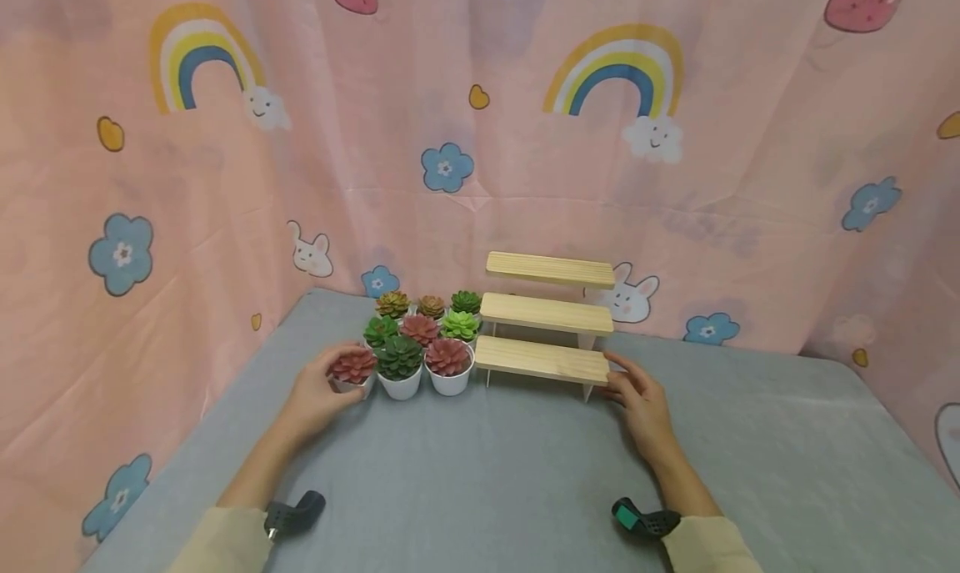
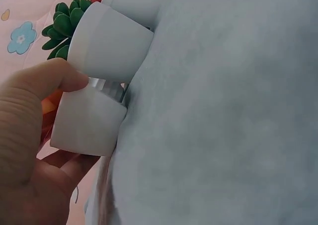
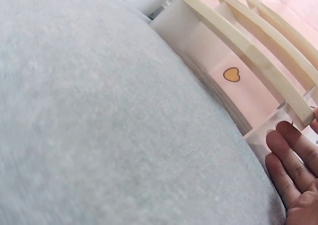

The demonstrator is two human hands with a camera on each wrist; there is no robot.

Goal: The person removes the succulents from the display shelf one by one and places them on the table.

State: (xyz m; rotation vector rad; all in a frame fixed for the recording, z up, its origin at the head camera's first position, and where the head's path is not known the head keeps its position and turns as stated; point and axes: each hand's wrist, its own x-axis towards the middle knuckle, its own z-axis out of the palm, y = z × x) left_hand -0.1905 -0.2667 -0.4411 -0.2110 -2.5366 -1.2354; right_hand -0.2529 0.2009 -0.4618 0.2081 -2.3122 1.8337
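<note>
At the front left of a cluster of potted succulents, my left hand (image 1: 318, 394) grips a reddish succulent in a white pot (image 1: 352, 369). In the left wrist view the thumb lies on the side of this white pot (image 2: 89, 120), with fingers behind it. Beside it stands a dark green succulent (image 1: 399, 364), then another reddish succulent (image 1: 448, 363). A three-tier wooden display stand (image 1: 543, 360) with pale steps is right of the cluster. My right hand (image 1: 641, 402) touches the stand's right end; its fingers (image 3: 288, 158) look fairly straight against the side panel.
Further back in the cluster are several succulents, among them a bright green succulent (image 1: 460, 325) and a brownish succulent (image 1: 431, 308). A grey cloth (image 1: 480, 473) covers the table. Behind it hangs a pink patterned curtain (image 1: 375, 214), close to the stand's back.
</note>
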